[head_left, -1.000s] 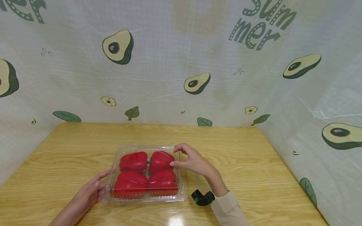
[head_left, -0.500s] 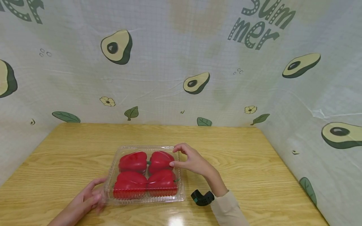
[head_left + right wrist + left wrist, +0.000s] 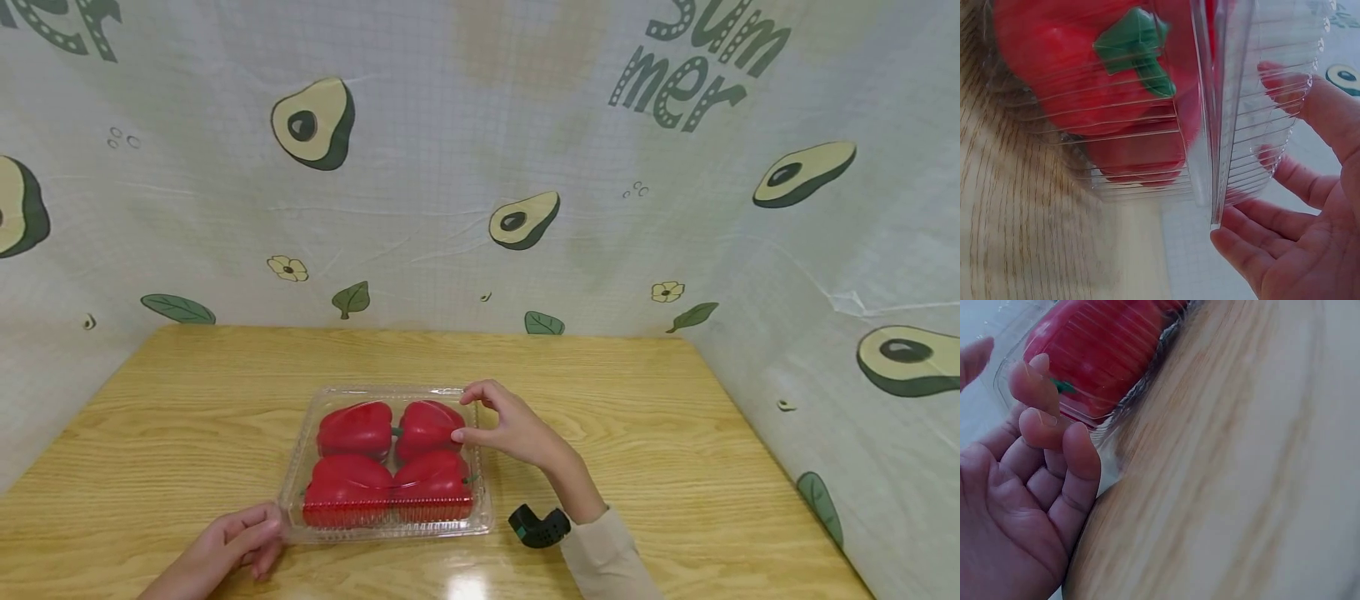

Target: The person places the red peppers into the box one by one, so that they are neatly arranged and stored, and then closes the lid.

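A clear plastic clamshell container (image 3: 375, 535) with a lid stands on the table, holding several red bell peppers (image 3: 352, 429) with green stems. My left hand (image 3: 225, 546) is at its front left corner, fingers loosely curled. In the left wrist view, the thumb is apart from the fingertips beside a pepper (image 3: 1100, 353); whether they touch the plastic is unclear. My right hand (image 3: 513, 425) bends thumb and fingers over the lid's right side. The right wrist view shows these fingers against the ribbed lid and its rim (image 3: 1216, 156).
The wooden table (image 3: 600, 400) reaches back to a fabric backdrop (image 3: 420, 183) printed with avocados and leaves, which also covers both sides. A black device (image 3: 537, 527) sits at the right wrist, by a beige sleeve (image 3: 607, 554).
My left hand has left the container's left side, drawn back toward me and come to the front left corner, its fingers more curled. The right hand and the container have stayed put.
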{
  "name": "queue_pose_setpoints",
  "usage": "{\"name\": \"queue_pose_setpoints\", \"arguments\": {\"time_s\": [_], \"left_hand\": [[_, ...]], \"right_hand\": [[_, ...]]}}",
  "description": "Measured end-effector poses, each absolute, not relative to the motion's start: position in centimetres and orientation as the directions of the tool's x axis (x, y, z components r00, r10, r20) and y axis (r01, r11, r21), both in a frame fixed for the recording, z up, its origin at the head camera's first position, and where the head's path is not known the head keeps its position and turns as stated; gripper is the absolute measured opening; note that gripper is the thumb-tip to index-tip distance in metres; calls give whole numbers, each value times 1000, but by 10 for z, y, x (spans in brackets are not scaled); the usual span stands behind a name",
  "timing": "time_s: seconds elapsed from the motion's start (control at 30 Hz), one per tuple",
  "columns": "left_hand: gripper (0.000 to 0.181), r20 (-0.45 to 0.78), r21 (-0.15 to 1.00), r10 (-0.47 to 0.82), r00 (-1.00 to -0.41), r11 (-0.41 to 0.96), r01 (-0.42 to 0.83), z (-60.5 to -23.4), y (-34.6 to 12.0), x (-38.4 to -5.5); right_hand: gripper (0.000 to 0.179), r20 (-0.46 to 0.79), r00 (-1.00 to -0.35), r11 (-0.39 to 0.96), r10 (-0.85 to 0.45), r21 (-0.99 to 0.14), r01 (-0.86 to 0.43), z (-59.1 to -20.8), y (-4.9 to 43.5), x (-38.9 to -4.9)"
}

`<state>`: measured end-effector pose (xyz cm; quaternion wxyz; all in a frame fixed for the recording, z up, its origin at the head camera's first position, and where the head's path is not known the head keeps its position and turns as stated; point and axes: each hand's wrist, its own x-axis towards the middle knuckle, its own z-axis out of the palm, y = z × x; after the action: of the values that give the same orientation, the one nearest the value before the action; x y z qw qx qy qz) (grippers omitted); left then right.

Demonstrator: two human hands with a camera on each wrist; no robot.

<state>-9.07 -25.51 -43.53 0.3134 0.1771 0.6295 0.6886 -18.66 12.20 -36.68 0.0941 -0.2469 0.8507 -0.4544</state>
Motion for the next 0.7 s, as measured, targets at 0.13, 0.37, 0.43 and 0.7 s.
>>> {"name": "queue_pose_setpoints", "arguments": {"time_s": [0.13, 0.37, 0.43, 0.7], "left_hand": [[38, -163, 977, 642, -749, 2, -211, -435, -255, -90], [44, -291, 929, 623, -726, 3, -369, -433, -256, -90], [43, -287, 927, 626, -725, -10, -375, -434, -256, -89], [42, -161, 937, 676, -719, -124, -326, -437, -250, -89]], "right_hand": [[49, 59, -864, 467, -500, -822, -326, -367, 122, -186], [49, 65, -864, 459, -499, -826, -328, -368, 122, -185], [49, 76, -861, 454, -503, -824, -337, -368, 121, -185], [49, 106, -855, 450, -508, -814, -368, -369, 121, -185]]}}
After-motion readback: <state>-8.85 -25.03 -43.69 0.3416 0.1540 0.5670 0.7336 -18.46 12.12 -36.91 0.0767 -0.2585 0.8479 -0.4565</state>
